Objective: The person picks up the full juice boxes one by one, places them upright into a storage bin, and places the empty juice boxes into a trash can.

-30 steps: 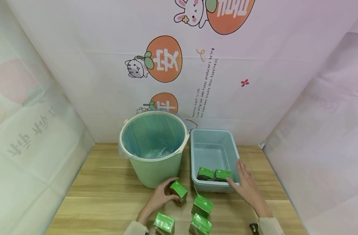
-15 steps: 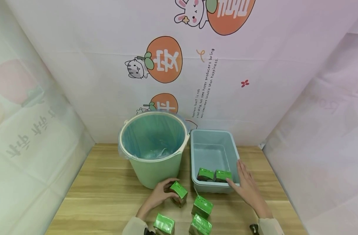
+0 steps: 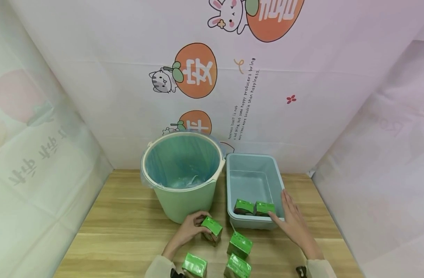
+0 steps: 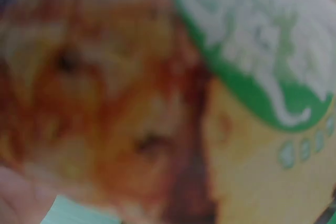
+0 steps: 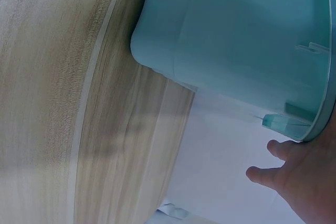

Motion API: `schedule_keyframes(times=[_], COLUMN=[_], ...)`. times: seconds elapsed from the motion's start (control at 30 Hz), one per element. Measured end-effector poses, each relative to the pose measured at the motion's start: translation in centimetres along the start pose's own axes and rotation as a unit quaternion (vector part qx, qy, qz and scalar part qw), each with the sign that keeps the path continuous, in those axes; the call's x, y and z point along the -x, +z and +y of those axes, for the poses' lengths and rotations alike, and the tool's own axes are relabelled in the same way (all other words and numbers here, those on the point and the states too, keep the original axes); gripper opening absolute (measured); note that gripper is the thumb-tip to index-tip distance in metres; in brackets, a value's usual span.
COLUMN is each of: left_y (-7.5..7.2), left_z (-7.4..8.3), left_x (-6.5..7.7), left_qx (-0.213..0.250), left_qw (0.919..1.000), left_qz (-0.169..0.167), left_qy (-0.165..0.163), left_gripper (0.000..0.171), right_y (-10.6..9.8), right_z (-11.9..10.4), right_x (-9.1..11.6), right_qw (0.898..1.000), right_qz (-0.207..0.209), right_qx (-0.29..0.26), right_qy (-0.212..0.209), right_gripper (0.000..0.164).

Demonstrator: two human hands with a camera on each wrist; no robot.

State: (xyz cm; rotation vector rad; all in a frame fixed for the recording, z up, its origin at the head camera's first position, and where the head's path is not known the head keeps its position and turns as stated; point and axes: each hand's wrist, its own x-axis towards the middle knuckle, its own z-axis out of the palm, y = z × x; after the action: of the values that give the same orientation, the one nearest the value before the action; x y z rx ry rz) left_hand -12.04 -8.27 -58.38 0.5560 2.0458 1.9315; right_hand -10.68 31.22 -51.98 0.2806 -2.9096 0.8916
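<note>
My left hand pinches a small green-topped box between thumb and fingers, in front of the bucket. The box's printed face, with a food picture and a green label, fills the left wrist view. My right hand rests against the right rim of the light blue bin, fingers straight, thumb over the front corner. In the right wrist view, fingertips of that hand reach past the bin rim. Two similar boxes, one left and one right, lie side by side at the bin's near end.
A pale green bucket with a clear liner stands left of the bin. Three more green-topped boxes stand nearer on the wooden table: one before the bin, another behind my view's lower edge, a third leftward. Printed cloth walls surround the table.
</note>
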Motion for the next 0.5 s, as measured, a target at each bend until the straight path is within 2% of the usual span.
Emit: schedule_keyframes(times=[0.2, 0.5], left_y=[0.3, 1.0], left_z=[0.4, 1.2], left_x=[0.4, 0.8], left_qx=[0.01, 0.002], left_qw=[0.9998, 0.9998], left_qz=[0.014, 0.021], left_qy=[-0.01, -0.006], left_gripper=[0.047, 0.047], right_y=[-0.1, 0.0], right_z=[0.0, 0.0], right_x=[-0.1, 0.0], right_qw=[1.0, 1.0], right_qz=[-0.001, 0.0], right_qx=[-0.004, -0.001], right_qy=[0.0, -0.001], right_gripper=[0.1, 0.099])
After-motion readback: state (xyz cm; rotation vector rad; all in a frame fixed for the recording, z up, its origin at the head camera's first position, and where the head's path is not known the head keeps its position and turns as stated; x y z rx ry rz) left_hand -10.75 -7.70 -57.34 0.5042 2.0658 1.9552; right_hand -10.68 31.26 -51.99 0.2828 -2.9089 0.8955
